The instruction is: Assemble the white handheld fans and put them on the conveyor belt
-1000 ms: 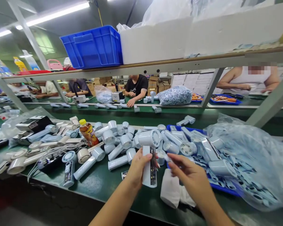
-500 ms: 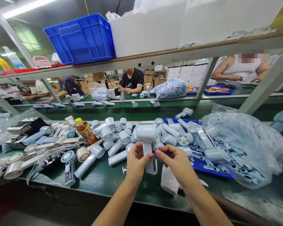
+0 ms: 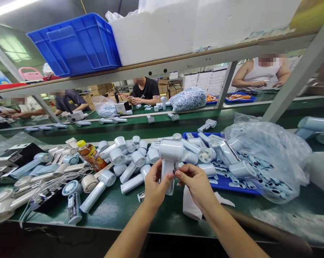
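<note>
White handheld fan (image 3: 169,161) grasped by left hand (image 3: 156,182) and right hand (image 3: 194,185) above green factory workbench (image 3: 162,220)

The handheld fan (image 3: 170,152) I'm holding is smooth, glossy white plastic. The blue crate (image 3: 70,44) on the shelf is moulded plastic with a slight sheen, and the box (image 3: 151,37) beside it looks like matt white foam. The clear bag (image 3: 261,150) is thin, crinkled, shiny polythene. The tabletop (image 3: 162,218) has a smooth green surface with a soft gloss. The white sheet (image 3: 191,206) looks matt, though I can't tell whether it's paper or cloth.
</note>
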Demonstrator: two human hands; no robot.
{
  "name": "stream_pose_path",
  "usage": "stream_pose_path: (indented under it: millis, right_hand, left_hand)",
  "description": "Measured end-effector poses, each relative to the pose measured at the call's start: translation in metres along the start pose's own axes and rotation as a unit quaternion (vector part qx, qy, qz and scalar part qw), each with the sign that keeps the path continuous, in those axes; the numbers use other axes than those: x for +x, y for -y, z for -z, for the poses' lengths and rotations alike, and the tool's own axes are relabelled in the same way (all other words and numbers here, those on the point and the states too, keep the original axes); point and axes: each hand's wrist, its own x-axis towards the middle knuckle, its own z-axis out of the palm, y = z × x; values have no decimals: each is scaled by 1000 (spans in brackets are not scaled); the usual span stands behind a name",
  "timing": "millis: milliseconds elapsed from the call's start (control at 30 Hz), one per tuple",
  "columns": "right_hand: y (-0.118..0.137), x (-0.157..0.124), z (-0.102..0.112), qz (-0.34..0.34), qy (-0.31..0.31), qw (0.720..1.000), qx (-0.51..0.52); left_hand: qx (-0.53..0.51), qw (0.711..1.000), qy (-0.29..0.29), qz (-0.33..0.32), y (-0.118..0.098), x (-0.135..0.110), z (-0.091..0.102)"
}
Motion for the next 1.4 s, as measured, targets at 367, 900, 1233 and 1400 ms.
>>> stream_pose_path:
  millis: [367,900,1233,1400]
  right_hand:
    - [-12,7,15,73,64,987,-129]
    - [10,-1,38,182,74,902,-384]
    - [9,-4,35,43,161,981,-95]
    - [8,-11,34,14,232,973,7]
  left_hand:
    - [130,976,173,31,-4,4,7]
    - [216,932,290,29,-31,-5,1]
    - [164,950,265,3,-19,-17,-7]
    - [190,925,328,-30,-31,-13,-5]
